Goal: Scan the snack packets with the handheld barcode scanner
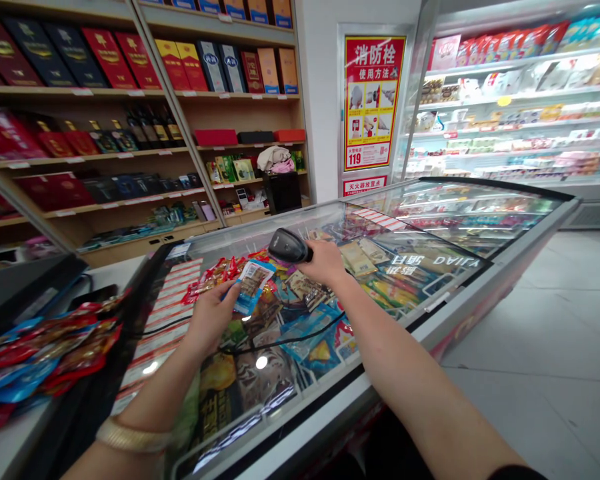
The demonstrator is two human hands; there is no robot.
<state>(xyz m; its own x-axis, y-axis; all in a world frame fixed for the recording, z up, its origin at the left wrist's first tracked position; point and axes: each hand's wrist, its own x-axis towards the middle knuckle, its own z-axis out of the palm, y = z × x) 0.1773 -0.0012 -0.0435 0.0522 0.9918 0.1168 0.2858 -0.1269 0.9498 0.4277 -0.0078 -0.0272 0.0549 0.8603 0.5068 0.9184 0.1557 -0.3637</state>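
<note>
My right hand (325, 262) is closed round the grip of a black barcode scanner (289, 247), whose head points left. Its black cable (280, 341) trails back across the glass lid. My left hand (211, 313) pinches a small blue snack packet (251, 285) with a white label, held just below and left of the scanner head. Both hands hover over the glass-topped chest freezer (430, 313). More red and yellow snack packets (215, 275) lie on the glass behind the held packet. A gold bracelet (133, 437) is on my left wrist.
A heap of red and blue snack packets (40, 360) lies on the counter at the left. Wooden shelves (130, 153) with boxed goods fill the back wall. A red fire-hydrant poster (373, 100) hangs beside an open chiller (520, 100). Tiled floor (545, 347) lies to the right.
</note>
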